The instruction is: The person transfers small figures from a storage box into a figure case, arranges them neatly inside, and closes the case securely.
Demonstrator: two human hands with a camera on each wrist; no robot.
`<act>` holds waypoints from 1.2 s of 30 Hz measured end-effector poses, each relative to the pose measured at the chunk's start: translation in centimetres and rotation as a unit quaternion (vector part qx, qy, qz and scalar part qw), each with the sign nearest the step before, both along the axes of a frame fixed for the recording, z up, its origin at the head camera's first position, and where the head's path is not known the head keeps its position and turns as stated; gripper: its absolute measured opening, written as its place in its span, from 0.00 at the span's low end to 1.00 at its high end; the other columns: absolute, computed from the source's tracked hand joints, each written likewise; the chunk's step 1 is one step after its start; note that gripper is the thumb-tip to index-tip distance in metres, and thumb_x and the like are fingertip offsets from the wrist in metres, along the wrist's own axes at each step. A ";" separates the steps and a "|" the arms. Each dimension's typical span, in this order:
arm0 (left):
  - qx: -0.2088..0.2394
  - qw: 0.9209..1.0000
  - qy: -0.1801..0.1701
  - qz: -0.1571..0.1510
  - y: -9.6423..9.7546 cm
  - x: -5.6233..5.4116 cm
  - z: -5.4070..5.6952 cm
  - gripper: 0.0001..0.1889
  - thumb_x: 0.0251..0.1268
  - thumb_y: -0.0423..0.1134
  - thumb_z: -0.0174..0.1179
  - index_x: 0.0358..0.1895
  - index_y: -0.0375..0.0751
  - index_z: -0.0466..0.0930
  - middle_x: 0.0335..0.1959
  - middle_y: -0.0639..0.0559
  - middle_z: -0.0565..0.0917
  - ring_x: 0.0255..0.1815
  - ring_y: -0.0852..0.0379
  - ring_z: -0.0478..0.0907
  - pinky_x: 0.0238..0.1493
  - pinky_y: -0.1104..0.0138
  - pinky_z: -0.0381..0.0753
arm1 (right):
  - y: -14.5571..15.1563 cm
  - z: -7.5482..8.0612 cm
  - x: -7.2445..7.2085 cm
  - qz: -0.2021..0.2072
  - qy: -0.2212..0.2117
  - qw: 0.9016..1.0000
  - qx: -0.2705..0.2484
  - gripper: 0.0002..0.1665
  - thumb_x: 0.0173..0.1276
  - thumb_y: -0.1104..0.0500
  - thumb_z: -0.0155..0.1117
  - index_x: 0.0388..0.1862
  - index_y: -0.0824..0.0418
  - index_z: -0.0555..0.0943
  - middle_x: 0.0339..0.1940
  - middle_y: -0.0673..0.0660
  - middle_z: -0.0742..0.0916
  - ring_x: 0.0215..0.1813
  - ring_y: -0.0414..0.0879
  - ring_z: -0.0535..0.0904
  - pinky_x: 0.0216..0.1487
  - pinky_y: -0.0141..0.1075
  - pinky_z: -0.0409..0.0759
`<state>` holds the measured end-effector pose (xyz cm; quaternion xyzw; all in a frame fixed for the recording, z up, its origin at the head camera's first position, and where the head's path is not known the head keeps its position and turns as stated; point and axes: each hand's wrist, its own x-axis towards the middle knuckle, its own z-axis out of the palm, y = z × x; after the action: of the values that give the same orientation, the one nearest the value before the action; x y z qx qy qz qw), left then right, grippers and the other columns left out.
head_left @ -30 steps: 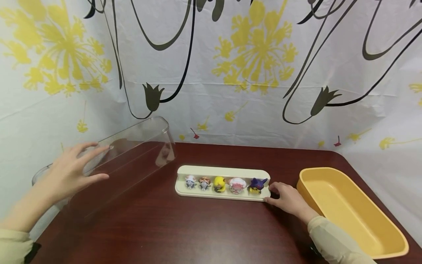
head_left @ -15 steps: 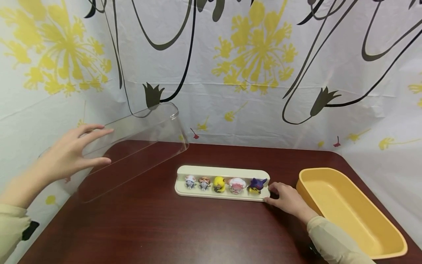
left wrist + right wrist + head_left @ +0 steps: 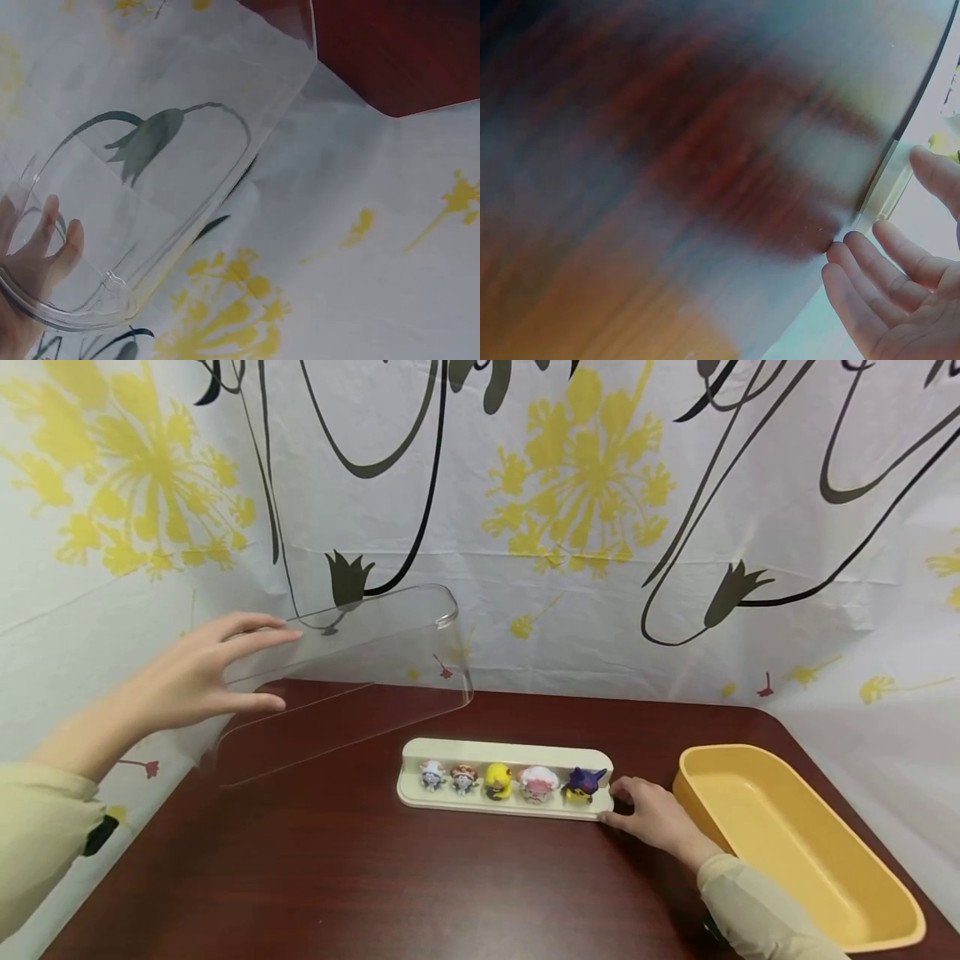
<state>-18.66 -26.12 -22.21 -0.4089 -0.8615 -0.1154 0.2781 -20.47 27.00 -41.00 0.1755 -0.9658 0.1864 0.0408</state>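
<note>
My left hand (image 3: 198,681) holds a long clear plastic cover (image 3: 405,647) up over the left of the table, fingers and thumb spread across its near end. The cover slants, with its far end toward the back wall. In the left wrist view the same hand (image 3: 37,259) shows through the clear plastic. A cream display base (image 3: 510,749) carries several small figurines in a row, among them a yellow one (image 3: 498,780) and a purple-eared one (image 3: 583,782). Thumb and fingers of my right hand (image 3: 652,814) pinch the base's right end.
Right of the base stands a deep yellow tub (image 3: 787,843), close to my right hand and sleeve. All this rests on a dark red-brown table (image 3: 420,885). A white sheet (image 3: 465,527) with yellow flowers and dark stems hangs behind and to the left.
My left hand has raised the clear cover and brought it rightward, its far end now nearer the base. The right hand and the base have stayed in place.
</note>
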 end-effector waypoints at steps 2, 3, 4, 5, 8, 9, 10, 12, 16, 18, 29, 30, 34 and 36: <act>-0.004 1.000 -0.001 -0.010 0.6 -0.3 0.4 0.39 0.32 0.46 0.72 0.58 0.48 0.70 0.53 0.48 0.70 0.52 0.49 0.65 0.46 0.60 0.63 | 0.0 0.0 0.0 0.001 0.000 1.000 -0.001 0.26 0.47 0.46 0.69 0.36 0.64 0.77 0.33 0.55 0.81 0.37 0.49 0.77 0.39 0.45 0.73; -0.006 1.000 -0.002 -0.015 0.9 -0.4 0.6 0.39 0.32 0.45 0.72 0.58 0.48 0.70 0.53 0.48 0.70 0.52 0.49 0.65 0.46 0.58 0.64 | 0.0 -0.1 0.0 0.001 0.001 1.000 -0.002 0.26 0.47 0.46 0.69 0.36 0.64 0.77 0.33 0.55 0.81 0.36 0.49 0.77 0.39 0.45 0.73; -0.008 1.000 -0.004 -0.021 1.3 -0.5 0.8 0.39 0.32 0.46 0.72 0.57 0.48 0.70 0.53 0.48 0.70 0.52 0.49 0.65 0.45 0.57 0.64 | 0.0 -0.1 0.0 0.001 0.002 1.000 -0.002 0.26 0.47 0.46 0.69 0.36 0.64 0.77 0.33 0.55 0.81 0.36 0.49 0.77 0.39 0.45 0.73; -0.010 1.000 -0.006 -0.027 1.6 -0.6 1.0 0.38 0.33 0.45 0.72 0.57 0.48 0.70 0.53 0.48 0.70 0.52 0.49 0.65 0.45 0.56 0.64 | 0.1 -0.2 0.0 0.001 0.002 1.000 -0.003 0.26 0.47 0.46 0.69 0.36 0.65 0.77 0.33 0.55 0.81 0.36 0.49 0.77 0.39 0.45 0.73; -0.016 0.999 -0.014 -0.043 2.8 -1.0 1.4 0.37 0.35 0.45 0.72 0.57 0.48 0.70 0.53 0.49 0.69 0.52 0.51 0.65 0.45 0.58 0.64 | 0.1 -0.3 -0.1 0.000 0.003 1.000 -0.002 0.25 0.47 0.47 0.69 0.36 0.65 0.77 0.33 0.55 0.81 0.36 0.49 0.76 0.39 0.45 0.73; -0.017 0.999 -0.017 -0.049 3.2 -1.2 1.5 0.37 0.35 0.46 0.71 0.57 0.48 0.70 0.53 0.49 0.69 0.52 0.51 0.65 0.45 0.58 0.64 | 0.1 -0.3 -0.1 -0.001 0.003 1.000 -0.002 0.25 0.47 0.47 0.69 0.36 0.64 0.78 0.33 0.56 0.81 0.36 0.49 0.76 0.39 0.45 0.73; -0.019 0.998 -0.020 -0.056 3.6 -1.3 1.6 0.36 0.36 0.46 0.71 0.57 0.47 0.70 0.53 0.49 0.69 0.52 0.52 0.65 0.45 0.58 0.64 | 0.1 -0.3 -0.1 -0.003 0.002 1.000 -0.001 0.25 0.47 0.47 0.69 0.36 0.64 0.78 0.33 0.56 0.81 0.36 0.49 0.76 0.39 0.45 0.73; -0.022 0.997 -0.025 -0.068 4.4 -1.6 1.8 0.36 0.37 0.46 0.71 0.57 0.48 0.70 0.53 0.49 0.69 0.52 0.52 0.65 0.45 0.59 0.64 | 0.1 -0.3 -0.1 -0.003 0.003 1.000 0.000 0.24 0.47 0.47 0.69 0.36 0.64 0.78 0.33 0.56 0.81 0.36 0.49 0.76 0.39 0.45 0.73; -0.030 0.995 -0.031 -0.092 6.2 -2.1 2.1 0.35 0.39 0.46 0.70 0.57 0.47 0.70 0.54 0.48 0.69 0.53 0.52 0.65 0.46 0.58 0.64 | 0.1 -0.3 -0.1 -0.002 0.005 1.000 -0.003 0.24 0.47 0.47 0.69 0.35 0.64 0.78 0.32 0.55 0.81 0.36 0.49 0.77 0.39 0.45 0.73; -0.033 0.994 -0.034 -0.102 7.0 -2.4 2.3 0.35 0.39 0.46 0.70 0.57 0.46 0.70 0.54 0.48 0.68 0.53 0.51 0.65 0.47 0.57 0.64 | 0.1 -0.3 -0.1 0.001 0.005 1.000 -0.004 0.25 0.47 0.47 0.69 0.35 0.64 0.77 0.32 0.55 0.81 0.36 0.49 0.77 0.39 0.45 0.73; -0.045 0.985 -0.051 -0.160 10.6 -3.5 2.5 0.34 0.42 0.48 0.68 0.57 0.43 0.69 0.54 0.46 0.68 0.54 0.51 0.64 0.49 0.57 0.63 | 0.1 -0.4 -0.1 0.006 0.012 1.000 -0.008 0.24 0.47 0.47 0.70 0.35 0.63 0.77 0.32 0.55 0.81 0.35 0.48 0.77 0.38 0.45 0.73; -0.045 0.984 -0.051 -0.165 10.9 -3.6 2.5 0.34 0.42 0.49 0.68 0.57 0.43 0.69 0.54 0.46 0.68 0.55 0.51 0.64 0.49 0.57 0.63 | 0.2 -0.4 -0.1 0.006 0.012 1.000 -0.008 0.24 0.46 0.47 0.70 0.35 0.63 0.77 0.32 0.54 0.81 0.35 0.48 0.77 0.38 0.45 0.73; -0.047 0.981 -0.052 -0.180 12.2 -4.0 2.3 0.34 0.43 0.50 0.67 0.57 0.43 0.69 0.54 0.46 0.68 0.54 0.51 0.64 0.50 0.57 0.63 | 0.2 -0.4 -0.1 0.004 0.014 1.000 -0.006 0.24 0.46 0.47 0.70 0.34 0.63 0.77 0.31 0.55 0.81 0.35 0.49 0.77 0.38 0.45 0.73; -0.049 0.980 -0.057 -0.185 12.8 -4.2 2.1 0.34 0.44 0.50 0.67 0.58 0.43 0.69 0.54 0.45 0.68 0.54 0.50 0.64 0.50 0.57 0.63 | 0.2 -0.4 -0.1 0.002 0.012 1.000 -0.006 0.23 0.46 0.47 0.70 0.34 0.63 0.77 0.32 0.55 0.81 0.35 0.49 0.77 0.38 0.45 0.73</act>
<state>-22.87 -13.36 -20.07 -0.5671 -0.7901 -0.1454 0.1819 -20.54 27.20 -41.39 0.1793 -0.9637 0.1902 0.0535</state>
